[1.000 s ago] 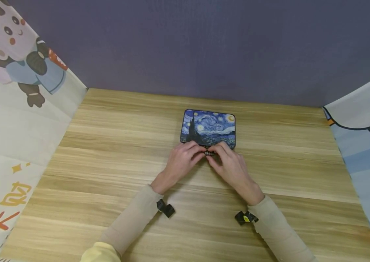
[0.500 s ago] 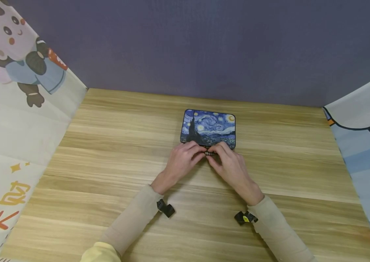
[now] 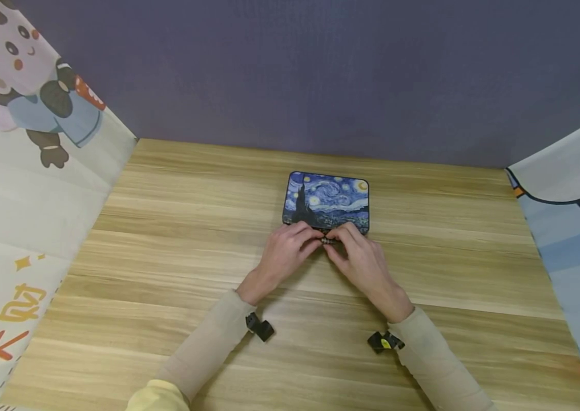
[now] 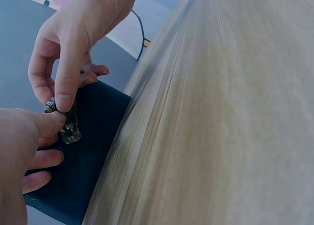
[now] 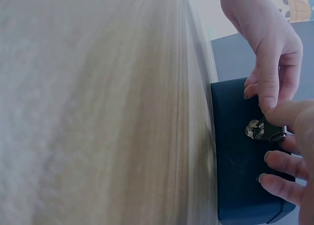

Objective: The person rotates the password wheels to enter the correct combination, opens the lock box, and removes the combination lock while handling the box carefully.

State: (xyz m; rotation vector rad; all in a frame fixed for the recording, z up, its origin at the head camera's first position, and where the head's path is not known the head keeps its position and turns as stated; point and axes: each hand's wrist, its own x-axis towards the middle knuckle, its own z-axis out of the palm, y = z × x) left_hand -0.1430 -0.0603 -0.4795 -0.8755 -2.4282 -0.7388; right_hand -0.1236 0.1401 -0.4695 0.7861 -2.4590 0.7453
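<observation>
A box with a swirling blue night-sky painting on its lid (image 3: 328,197) lies on the table, and its dark side (image 5: 240,186) faces the person. On that side is a small metal clasp (image 5: 267,131) with a dark tab and a shiny round plate. My left hand (image 3: 287,248) pinches the clasp from the left, thumb in front and index finger above. From the right, my right hand (image 3: 362,257) pinches the same clasp, its thumb tip beside the left one. The other fingers of both hands lie along the box front. The thumbs partly hide the clasp.
The wood-grain table (image 3: 192,228) spreads around the box. Behind it rises a dark blue-grey wall (image 3: 321,74). Printed cloths hang at the left (image 3: 23,200) and right sides. Each sleeve carries a black wrist camera.
</observation>
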